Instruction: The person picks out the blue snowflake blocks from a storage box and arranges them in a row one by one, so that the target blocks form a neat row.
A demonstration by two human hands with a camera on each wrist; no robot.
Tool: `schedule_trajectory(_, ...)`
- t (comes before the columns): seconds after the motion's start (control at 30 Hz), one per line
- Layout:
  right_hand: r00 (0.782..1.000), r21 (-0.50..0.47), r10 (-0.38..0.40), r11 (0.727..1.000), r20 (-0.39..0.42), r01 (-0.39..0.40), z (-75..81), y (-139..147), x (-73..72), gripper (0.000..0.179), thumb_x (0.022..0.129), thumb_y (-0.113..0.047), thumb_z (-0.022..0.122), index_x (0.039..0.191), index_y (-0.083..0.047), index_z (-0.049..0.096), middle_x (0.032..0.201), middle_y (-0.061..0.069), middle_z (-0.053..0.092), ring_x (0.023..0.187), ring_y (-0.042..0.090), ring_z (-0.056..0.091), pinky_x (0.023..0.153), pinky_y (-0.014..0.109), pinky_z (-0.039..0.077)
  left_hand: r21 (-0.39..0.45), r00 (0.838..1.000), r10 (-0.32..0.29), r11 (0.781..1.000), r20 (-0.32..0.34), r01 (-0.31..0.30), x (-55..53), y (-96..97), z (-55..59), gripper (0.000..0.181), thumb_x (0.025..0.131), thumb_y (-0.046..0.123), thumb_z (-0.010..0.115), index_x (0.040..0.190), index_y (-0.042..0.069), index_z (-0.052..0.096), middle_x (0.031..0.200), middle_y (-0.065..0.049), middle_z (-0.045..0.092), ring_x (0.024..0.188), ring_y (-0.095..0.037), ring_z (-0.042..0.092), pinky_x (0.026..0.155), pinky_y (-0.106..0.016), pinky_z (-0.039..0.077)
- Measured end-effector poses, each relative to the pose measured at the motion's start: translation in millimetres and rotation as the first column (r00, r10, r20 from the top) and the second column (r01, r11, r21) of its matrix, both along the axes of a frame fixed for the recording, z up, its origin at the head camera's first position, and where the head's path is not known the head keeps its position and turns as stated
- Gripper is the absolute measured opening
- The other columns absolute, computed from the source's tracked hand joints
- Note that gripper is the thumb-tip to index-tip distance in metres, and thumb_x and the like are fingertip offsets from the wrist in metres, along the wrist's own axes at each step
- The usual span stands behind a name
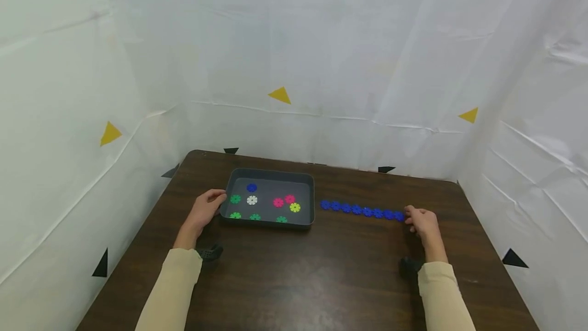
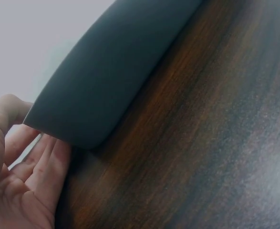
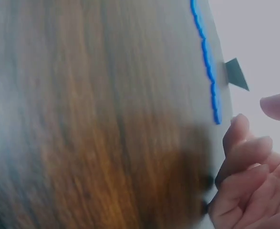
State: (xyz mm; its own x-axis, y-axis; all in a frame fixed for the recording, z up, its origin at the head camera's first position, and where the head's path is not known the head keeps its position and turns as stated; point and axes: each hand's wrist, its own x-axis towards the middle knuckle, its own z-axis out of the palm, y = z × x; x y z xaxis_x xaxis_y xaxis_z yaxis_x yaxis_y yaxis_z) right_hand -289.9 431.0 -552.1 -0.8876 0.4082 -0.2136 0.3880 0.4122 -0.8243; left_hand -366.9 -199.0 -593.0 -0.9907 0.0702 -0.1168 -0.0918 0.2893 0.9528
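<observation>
A dark grey tray (image 1: 268, 222) holds several flower-shaped discs: a blue disc (image 1: 251, 188), a white disc (image 1: 252, 200), a yellow disc (image 1: 295, 207), two pink ones and several green ones. My left hand (image 1: 202, 212) grips the tray's left side; in the left wrist view the thumb (image 2: 12, 107) lies at the rim and the fingers are against the outer wall. Right of the tray, several blue discs (image 1: 357, 209) form a straight row. Beside its right end is my right hand (image 1: 423, 222), fingers loosely bent, thumb apart and nothing held in the right wrist view.
Everything sits on a dark brown wooden table (image 1: 303, 275). White sheeting (image 1: 294, 40) with yellow and black triangles hangs behind it and on both sides. Dark wrist devices (image 1: 210, 253) show at both cuffs.
</observation>
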Motion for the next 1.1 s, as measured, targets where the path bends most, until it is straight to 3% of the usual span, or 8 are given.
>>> schedule_trajectory(0.13, 0.999, 0.121, 0.051, 0.991, -0.017, -0.048, 10.2, -14.5, 0.7, 0.052, 0.109, -0.041, 0.054, 0.121, 0.007, 0.066, 0.081, 0.001, 0.068, 0.09, 0.026, 0.063, 0.075, 0.038, 0.052, -0.009, 1.0, 0.003, 1.0, 0.012, -0.003, -2.9, 1.8, 2.3, 0.052, 0.114, 0.039, 0.056, 0.153, 0.005, 0.054, 0.154, -0.021, 0.057, 0.14, -0.036, 0.056, 0.123, -0.057, 0.046)
schedule_trajectory(0.23, 0.995, 0.186, 0.098, 0.978, -0.01, -0.095, 11.6, -32.4, 3.2, 0.054, 0.11, -0.042, 0.053, 0.126, 0.008, 0.064, 0.092, 0.012, 0.072, 0.11, 0.039, 0.062, 0.093, 0.052, 0.052, -0.009, 1.0, 0.006, 1.0, 0.019, -0.006, 1.4, 0.2, -0.8, 0.051, 0.114, 0.037, 0.057, 0.153, 0.005, 0.055, 0.153, -0.022, 0.058, 0.138, -0.036, 0.057, 0.122, -0.057, 0.047)
schedule_trajectory(0.33, 0.99, 0.201, 0.133, 0.972, -0.033, -0.124, 15.1, -49.6, -2.3, 0.054, 0.111, -0.041, 0.053, 0.134, 0.007, 0.062, 0.106, 0.023, 0.076, 0.117, 0.045, 0.065, 0.101, 0.061, 0.052, -0.002, 1.0, 0.002, 1.0, 0.006, -0.002, 2.1, 1.1, -1.1, 0.051, 0.114, 0.037, 0.057, 0.153, 0.005, 0.054, 0.154, -0.022, 0.057, 0.139, -0.037, 0.057, 0.122, -0.057, 0.047)
schedule_trajectory(0.5, 0.976, 0.195, 0.187, 0.967, -0.109, -0.164, 19.2, -80.9, -17.0, 0.046, 0.111, -0.035, 0.057, 0.134, 0.004, 0.065, 0.127, 0.028, 0.072, 0.119, 0.043, 0.066, 0.1, 0.057, 0.055, -0.002, 1.0, 0.015, 1.0, 0.012, -0.015, 0.5, 2.8, 1.9, 0.051, 0.113, 0.037, 0.057, 0.153, 0.006, 0.054, 0.155, -0.021, 0.057, 0.14, -0.036, 0.056, 0.123, -0.057, 0.046)
schedule_trajectory(0.63, 0.959, 0.19, 0.22, 0.964, -0.18, -0.185, 20.1, -109.6, -26.4, 0.039, 0.109, -0.029, 0.062, 0.132, 0.001, 0.068, 0.132, 0.027, 0.07, 0.122, 0.041, 0.066, 0.098, 0.053, 0.056, 0.001, 1.0, 0.008, 1.0, -0.002, -0.008, -1.5, 3.8, 3.3, 0.051, 0.114, 0.037, 0.056, 0.154, 0.006, 0.054, 0.154, -0.022, 0.057, 0.141, -0.037, 0.056, 0.123, -0.057, 0.046)
schedule_trajectory(0.9, 0.91, 0.111, 0.295, 0.955, -0.29, -0.274, 27.8, -171.9, -39.3, 0.04, 0.109, -0.036, 0.065, 0.134, -0.005, 0.069, 0.132, 0.021, 0.071, 0.107, 0.04, 0.073, 0.082, 0.033, 0.062, 0.014, 1.0, 0.008, 1.0, 0.002, -0.008, -3.9, 2.7, 0.9, 0.05, 0.113, 0.038, 0.057, 0.153, 0.007, 0.055, 0.153, -0.021, 0.059, 0.14, -0.035, 0.057, 0.122, -0.056, 0.047)
schedule_trajectory(1.1, 0.868, 0.072, 0.349, 0.935, -0.353, -0.346, 32.3, -215.3, -43.2, 0.04, 0.105, -0.029, 0.071, 0.135, -0.002, 0.068, 0.124, 0.019, 0.071, 0.099, 0.032, 0.071, 0.077, 0.03, 0.061, 0.006, 1.0, 0.009, 1.0, 0.002, -0.009, -4.6, 0.9, 0.6, 0.05, 0.113, 0.037, 0.058, 0.153, 0.006, 0.055, 0.152, -0.021, 0.06, 0.138, -0.036, 0.058, 0.121, -0.057, 0.048)
